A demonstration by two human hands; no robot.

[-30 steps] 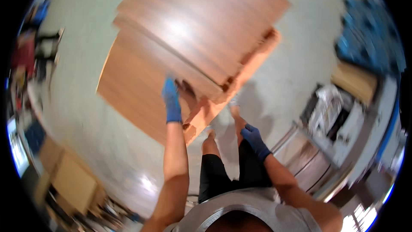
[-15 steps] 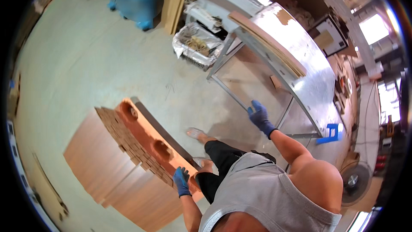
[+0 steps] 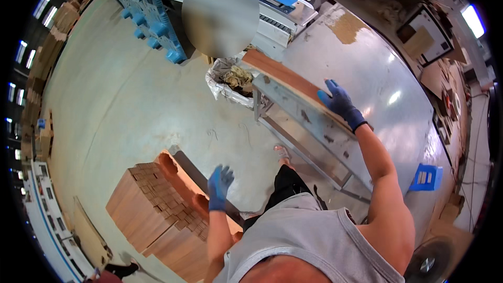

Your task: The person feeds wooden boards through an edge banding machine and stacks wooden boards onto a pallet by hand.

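The gloved right hand (image 3: 340, 103) presses, fingers spread, on a wooden board (image 3: 285, 83) lying at the metal table's (image 3: 367, 78) edge, toward one o'clock. The left hand (image 3: 219, 184) hangs open, empty, above the stacked boards (image 3: 157, 207) at seven o'clock.

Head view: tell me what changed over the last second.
A second ago both gloved hands were at the stack of wooden boards. Since then the person has turned toward the metal table: the right hand swung up and now rests on the board lying along the table's edge, while the left hand came off the stack and hangs open above it. The stack stayed on the floor.
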